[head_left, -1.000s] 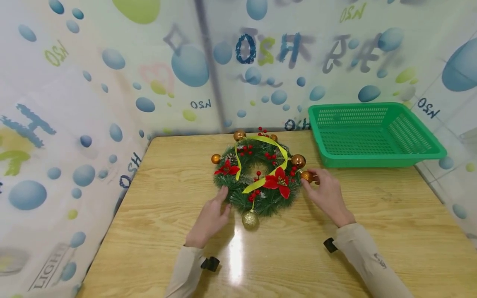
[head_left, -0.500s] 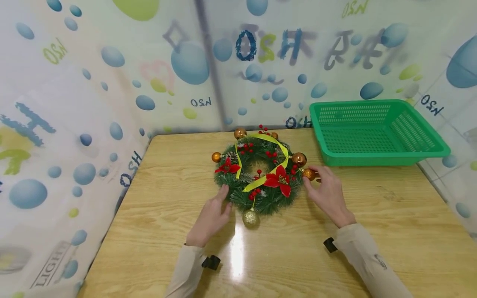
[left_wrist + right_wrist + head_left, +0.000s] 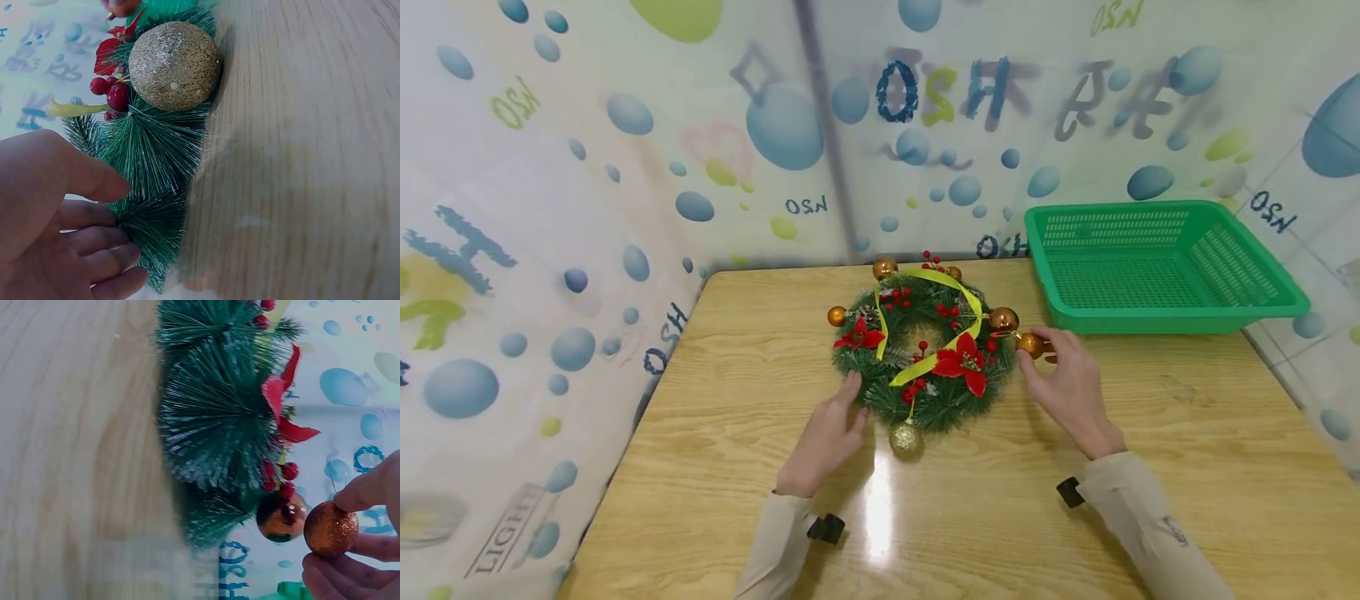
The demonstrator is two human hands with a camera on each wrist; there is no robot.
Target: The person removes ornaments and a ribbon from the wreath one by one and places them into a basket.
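A green pine wreath (image 3: 951, 412) lies on the table, decked with red poinsettias (image 3: 961, 363), red berries and a yellow ribbon (image 3: 916, 371). At its front left edge, my left hand (image 3: 825, 437) holds the needles between thumb and fingers. My right hand (image 3: 1069, 385) pinches a small orange glitter bauble (image 3: 331, 529) just off the wreath's right side; a thin loop rises from it in the right wrist view. Beside that hangs a shiny copper bauble (image 3: 1003, 320). A gold glitter bauble (image 3: 175, 65) rests at the wreath's front.
A green plastic basket (image 3: 1172, 322) stands at the back right of the wooden table (image 3: 722, 400). Behind the table runs a wall (image 3: 700, 133) covered with bubble prints. More copper and orange baubles (image 3: 837, 316) sit round the wreath's far and left edges.
My right hand has drawn slightly to the right with the orange glitter bauble, away from the wreath. The left hand stays at the wreath's edge.
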